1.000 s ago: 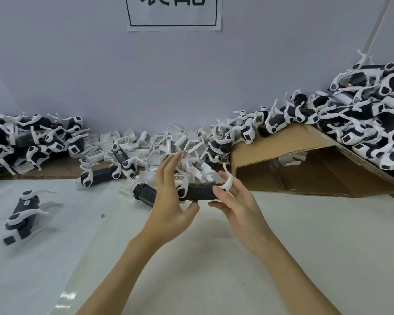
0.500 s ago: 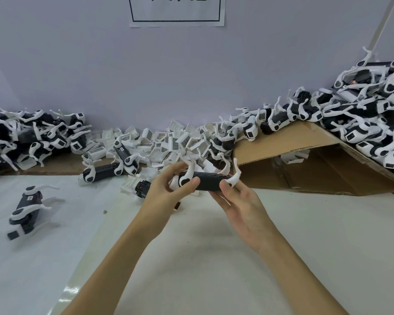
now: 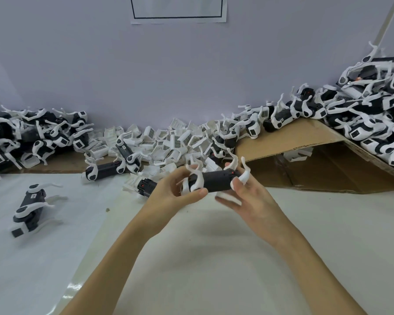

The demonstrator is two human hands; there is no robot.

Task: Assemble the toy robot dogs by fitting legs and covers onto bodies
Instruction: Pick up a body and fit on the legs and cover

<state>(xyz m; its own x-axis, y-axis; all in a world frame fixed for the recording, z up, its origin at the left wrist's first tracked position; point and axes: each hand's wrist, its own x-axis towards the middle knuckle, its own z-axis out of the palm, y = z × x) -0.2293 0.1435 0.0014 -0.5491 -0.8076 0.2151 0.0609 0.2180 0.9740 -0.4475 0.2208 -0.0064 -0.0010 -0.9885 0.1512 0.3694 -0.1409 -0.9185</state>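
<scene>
Presently both forearms reach forward from the lower edge, meeting above the white table (image 3: 214,258). The left hand (image 3: 171,196) curls round the near-left end of the black dog body (image 3: 216,181), thumb and fingers pinching it at the white front legs (image 3: 192,180). The right hand (image 3: 250,198) supports the other end, fingertips touching the body beside a white rear leg (image 3: 245,175); fingers loosely bent, blurred. The body is held horizontal, clear of the table, in front of the loose covers pile (image 3: 166,142).
</scene>
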